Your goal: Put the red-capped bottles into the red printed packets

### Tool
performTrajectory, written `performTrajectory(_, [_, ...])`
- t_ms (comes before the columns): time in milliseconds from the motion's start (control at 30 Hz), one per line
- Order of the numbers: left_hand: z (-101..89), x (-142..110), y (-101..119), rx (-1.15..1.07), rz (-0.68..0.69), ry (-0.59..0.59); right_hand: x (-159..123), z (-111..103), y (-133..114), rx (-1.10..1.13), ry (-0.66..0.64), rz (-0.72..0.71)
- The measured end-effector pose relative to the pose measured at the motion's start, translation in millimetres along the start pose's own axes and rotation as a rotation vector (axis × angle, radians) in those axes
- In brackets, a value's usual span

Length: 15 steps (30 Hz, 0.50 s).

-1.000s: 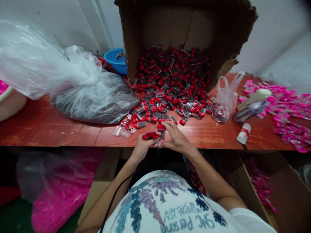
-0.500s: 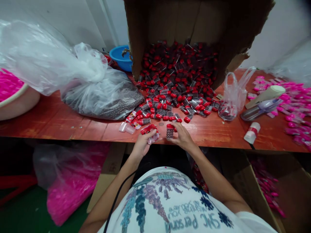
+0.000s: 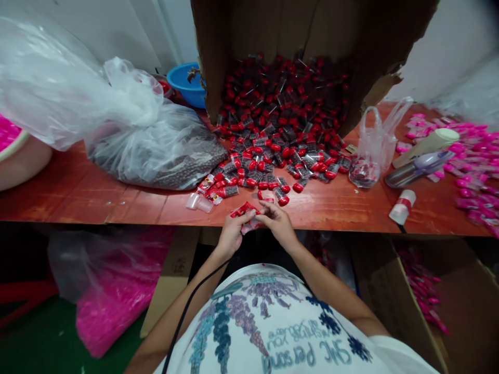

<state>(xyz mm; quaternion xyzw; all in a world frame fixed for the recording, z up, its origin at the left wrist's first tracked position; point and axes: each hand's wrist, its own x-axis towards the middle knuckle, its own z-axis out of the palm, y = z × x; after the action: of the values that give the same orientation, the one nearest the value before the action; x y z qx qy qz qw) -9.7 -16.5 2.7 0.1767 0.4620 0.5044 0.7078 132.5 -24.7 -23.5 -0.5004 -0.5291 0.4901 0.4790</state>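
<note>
My left hand (image 3: 231, 232) is closed on a small bunch of red printed plastic wrappers (image 3: 245, 210) just over the table's front edge. My right hand (image 3: 277, 222) meets it from the other side, thumb and fingers pinching at the bunch's right edge. Right beyond the fingers lies a small clear bottle with a red cap and dark beads (image 3: 281, 196), on its side. Many similar bottles (image 3: 268, 140) spill out of a tipped cardboard box (image 3: 210, 57) behind it. Clear empty plastic cups (image 3: 199, 202) lie left of my hands.
On the left a clear bag of dark beads (image 3: 156, 156) rests beside a pale basin (image 3: 27, 161); a blue bowl (image 3: 187, 85) stands behind. To the right are a small plastic bag (image 3: 366, 171), a drinking bottle (image 3: 419, 169), a white roll (image 3: 403, 206) and pink items (image 3: 471, 176).
My right hand has let go of the red-capped bottle, which now lies on the table near the pile. That hand has come back left to the wrappers in my left hand.
</note>
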Motion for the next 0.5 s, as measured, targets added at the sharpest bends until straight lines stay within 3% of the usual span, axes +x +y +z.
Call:
performTrajectory(100, [-1.4, -4, -8, 0.051, 0.014, -0.021, -5, 9, 12, 0.055, 0.068, 0.033])
performTrajectory(267, [-9.8, -4, -20, 0.028, 0.031, 0.043, -12, 4, 19, -0.142, 0.048, -0.047])
performTrajectory(400, [-15.1, 3, -22, -0.007, 0.006, 0.101, 0, -17, 11, -0.506, 0.025, -0.161])
performTrajectory(500, [-16.4, 12, -19, -0.015, 0.043, 0.107, 12, -30, 4, -0.832, 0.053, -0.149])
